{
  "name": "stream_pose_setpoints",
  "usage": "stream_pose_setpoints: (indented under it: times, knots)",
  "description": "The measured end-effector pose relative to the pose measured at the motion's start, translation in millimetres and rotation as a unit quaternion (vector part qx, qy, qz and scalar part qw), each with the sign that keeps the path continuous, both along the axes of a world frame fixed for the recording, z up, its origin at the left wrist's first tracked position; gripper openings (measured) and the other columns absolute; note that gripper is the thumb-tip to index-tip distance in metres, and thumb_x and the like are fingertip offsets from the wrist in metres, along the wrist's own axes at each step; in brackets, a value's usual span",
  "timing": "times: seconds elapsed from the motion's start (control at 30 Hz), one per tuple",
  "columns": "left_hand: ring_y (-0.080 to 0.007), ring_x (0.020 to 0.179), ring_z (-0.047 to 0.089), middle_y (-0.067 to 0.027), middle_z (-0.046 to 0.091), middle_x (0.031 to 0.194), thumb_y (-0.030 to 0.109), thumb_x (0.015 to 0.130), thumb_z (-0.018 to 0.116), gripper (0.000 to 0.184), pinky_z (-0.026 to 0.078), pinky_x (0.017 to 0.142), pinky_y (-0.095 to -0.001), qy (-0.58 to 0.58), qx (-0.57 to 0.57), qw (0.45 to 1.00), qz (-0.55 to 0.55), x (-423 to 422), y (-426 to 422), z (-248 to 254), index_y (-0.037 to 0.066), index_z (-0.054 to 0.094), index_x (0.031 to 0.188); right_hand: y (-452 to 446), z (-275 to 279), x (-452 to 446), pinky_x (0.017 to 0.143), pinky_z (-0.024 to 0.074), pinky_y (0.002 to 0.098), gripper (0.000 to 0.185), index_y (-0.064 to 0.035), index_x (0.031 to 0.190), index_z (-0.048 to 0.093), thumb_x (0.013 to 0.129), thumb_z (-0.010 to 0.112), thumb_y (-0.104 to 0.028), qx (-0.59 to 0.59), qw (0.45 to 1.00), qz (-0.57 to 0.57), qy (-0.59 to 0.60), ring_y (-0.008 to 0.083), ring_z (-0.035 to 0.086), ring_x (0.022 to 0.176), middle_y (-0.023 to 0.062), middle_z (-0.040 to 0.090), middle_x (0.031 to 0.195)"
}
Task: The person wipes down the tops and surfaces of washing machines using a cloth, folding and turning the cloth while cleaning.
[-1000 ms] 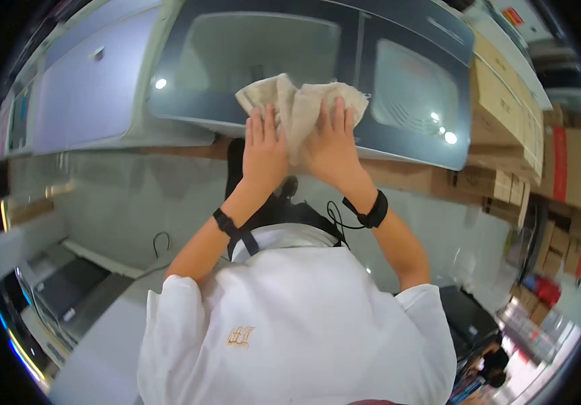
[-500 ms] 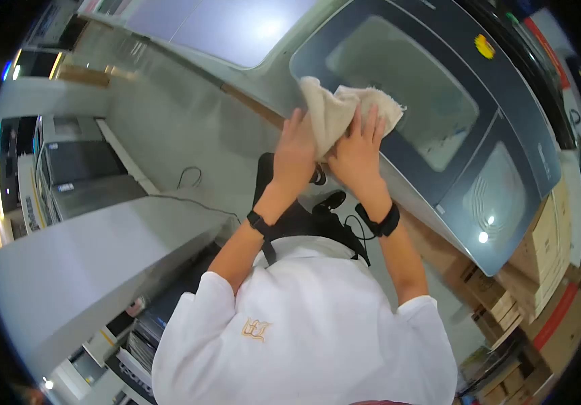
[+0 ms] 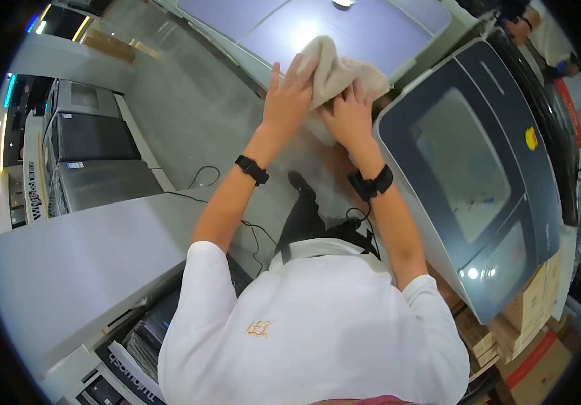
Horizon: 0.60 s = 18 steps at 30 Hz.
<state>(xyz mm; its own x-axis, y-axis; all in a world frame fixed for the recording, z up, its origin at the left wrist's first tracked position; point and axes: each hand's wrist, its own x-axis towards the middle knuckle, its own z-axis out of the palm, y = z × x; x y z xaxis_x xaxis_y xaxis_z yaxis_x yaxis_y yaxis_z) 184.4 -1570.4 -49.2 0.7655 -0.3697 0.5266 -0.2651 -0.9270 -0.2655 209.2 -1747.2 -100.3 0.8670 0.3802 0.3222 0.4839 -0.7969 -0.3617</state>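
A beige cloth [image 3: 344, 73] is bunched between my two hands, raised in front of me near the gap between two top-loading washing machines. My left hand [image 3: 289, 100] grips its left side, with one finger sticking out free. My right hand [image 3: 351, 120] grips the lower right part of the cloth, and its thumb is partly hidden underneath. To the right stands the washing machine with a dark blue-grey lid [image 3: 398, 128] and see-through windows. Beyond the cloth is the washing machine with a glossy lavender lid [image 3: 256, 17].
A yellow sticker [image 3: 531, 138] is on the dark lid. Cardboard boxes [image 3: 540, 368] are stacked at the lower right. A white counter [image 3: 88, 250] runs along my left, with dark appliances [image 3: 104, 185] beyond it. Black cables [image 3: 202, 177] lie on the floor. Another person's arm [image 3: 523, 27] shows at top right.
My view and body have turned toward the lavender machine. The cloth, held in both hands, has moved off the dark lid's edge, and another person has come into view at top right.
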Motion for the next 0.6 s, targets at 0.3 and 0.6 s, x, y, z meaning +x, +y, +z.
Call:
stream_pose_setpoints:
  times: [0.3,0.6]
  knots:
    - [-0.0306,0.142,0.053,-0.0127,0.06,0.149,0.014,0.088,0.067,0.049,0.04,0.119,-0.0501,0.175,-0.092,0.98,0.035,127,118,-32,0.004,0.064,0.137,66,17,138,0.124,0.0214,0.0677,0.092,-0.0068,0.159,0.047,0.092,0.065,-0.068,-0.185,0.981,0.02,0.055,0.0445,0.025,0.159,0.0272,0.031,0.17]
    - [-0.0306,0.143,0.053,-0.0138,0.054,0.156,0.013,0.093,0.063,0.054,0.035,0.123,-0.0502,0.19,-0.073,0.975,0.091,157,200,-38,0.0,0.058,0.145,188,34,171,0.122,0.0294,0.0667,0.076,-0.0066,0.15,0.055,0.093,0.068,-0.054,-0.217,0.968,0.096,0.077,0.0441,0.03,0.157,0.0195,0.039,0.167]
